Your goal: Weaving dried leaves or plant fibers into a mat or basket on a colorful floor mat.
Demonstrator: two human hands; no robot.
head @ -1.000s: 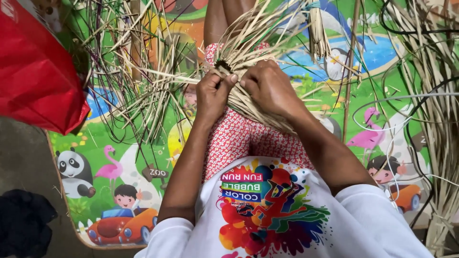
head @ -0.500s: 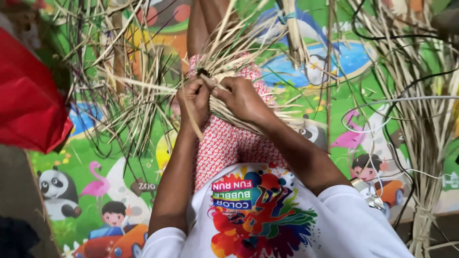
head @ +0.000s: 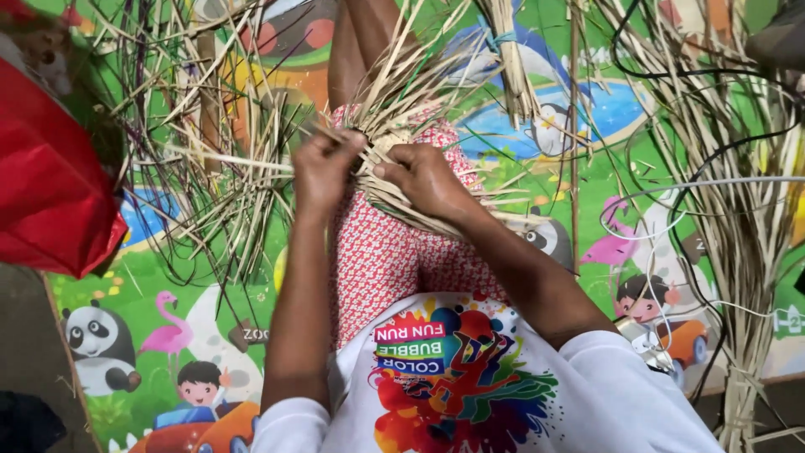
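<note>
A half-woven straw piece [head: 402, 159] is held on the lap, over a red patterned skirt [head: 386, 260], with loose strands fanning up and outward from it. The left hand [head: 323, 168] is closed around strands at the piece's left edge, the fingers curled in. The right hand [head: 423, 180] is pressed onto the woven part from the right, its thumb laid flat toward the middle; whether a single strand is pinched under it cannot be told, as the strands crowd together there. The two hands are set just beside each other. A colourful cartoon play mat [head: 193, 335] is spread beneath. A scattered heap of dry straw [head: 210, 159] is seen to the left, a tied straw bundle [head: 742, 252] to the right, and a red bag [head: 46, 184] at the left edge.
</note>
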